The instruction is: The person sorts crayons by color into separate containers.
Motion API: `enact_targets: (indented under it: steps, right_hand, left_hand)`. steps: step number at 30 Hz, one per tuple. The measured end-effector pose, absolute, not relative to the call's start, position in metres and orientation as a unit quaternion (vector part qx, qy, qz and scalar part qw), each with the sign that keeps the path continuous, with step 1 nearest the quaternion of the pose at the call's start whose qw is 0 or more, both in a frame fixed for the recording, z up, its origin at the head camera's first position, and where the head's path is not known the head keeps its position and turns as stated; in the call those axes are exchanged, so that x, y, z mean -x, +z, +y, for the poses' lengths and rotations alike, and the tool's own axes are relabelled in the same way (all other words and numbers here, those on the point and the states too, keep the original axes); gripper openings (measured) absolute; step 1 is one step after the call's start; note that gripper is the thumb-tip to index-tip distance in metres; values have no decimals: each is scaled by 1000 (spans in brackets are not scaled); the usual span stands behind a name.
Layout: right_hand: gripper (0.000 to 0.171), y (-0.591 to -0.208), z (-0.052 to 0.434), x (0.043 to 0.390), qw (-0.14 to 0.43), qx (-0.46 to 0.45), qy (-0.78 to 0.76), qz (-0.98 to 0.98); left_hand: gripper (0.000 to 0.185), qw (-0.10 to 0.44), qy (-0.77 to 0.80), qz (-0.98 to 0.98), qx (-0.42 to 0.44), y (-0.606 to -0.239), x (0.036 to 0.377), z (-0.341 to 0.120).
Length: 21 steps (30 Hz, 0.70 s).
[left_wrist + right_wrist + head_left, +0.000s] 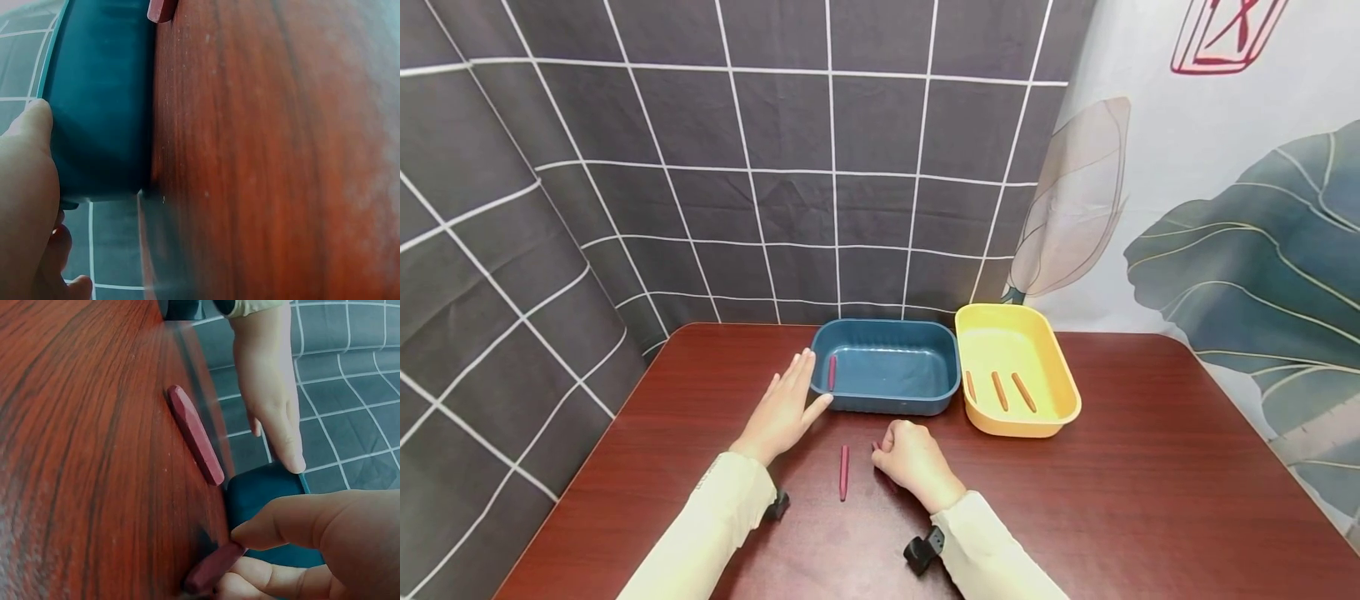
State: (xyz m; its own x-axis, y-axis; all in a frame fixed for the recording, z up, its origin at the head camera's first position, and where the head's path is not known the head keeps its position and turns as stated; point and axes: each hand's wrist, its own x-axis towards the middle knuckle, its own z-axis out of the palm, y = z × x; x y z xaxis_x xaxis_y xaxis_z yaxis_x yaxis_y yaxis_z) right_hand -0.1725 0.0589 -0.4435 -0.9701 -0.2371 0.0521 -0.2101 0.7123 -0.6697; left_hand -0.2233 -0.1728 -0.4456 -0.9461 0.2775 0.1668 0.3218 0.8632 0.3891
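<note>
My right hand [913, 462] pinches a dark red crayon-like stick [215, 567] between thumb and fingers, low over the table in front of the blue bin [887, 406]. A second dark red stick [844, 473] lies on the wood between my two hands; its faceted sides show in the right wrist view. At the bin's left end, my left hand [781, 412] is stretched out with straight fingers, its thumb at the rim. Inside that bin, one more dark red stick [832, 372] rests near the left wall.
A yellow bin [1062, 410] stands right beside the blue one, with three orange-brown sticks [1024, 392] inside. Both bins sit toward the back of the reddish wooden table [1150, 467]. Behind it hangs a dark grid-patterned cloth [790, 200].
</note>
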Motion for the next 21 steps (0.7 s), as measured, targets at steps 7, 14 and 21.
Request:
enact_targets:
  steps: [7, 14, 21]
  right_hand:
    - [18, -443, 61, 174, 1, 139, -415, 899]
    - [4, -442, 61, 176, 62, 134, -497, 855]
    - [10, -436, 61, 180, 78, 119, -573, 807]
  left_hand:
    - [83, 54, -210, -964, 156, -447, 224, -173]
    - [82, 57, -210, -963, 157, -447, 224, -173]
    - [83, 53, -209, -964, 154, -447, 224, -173]
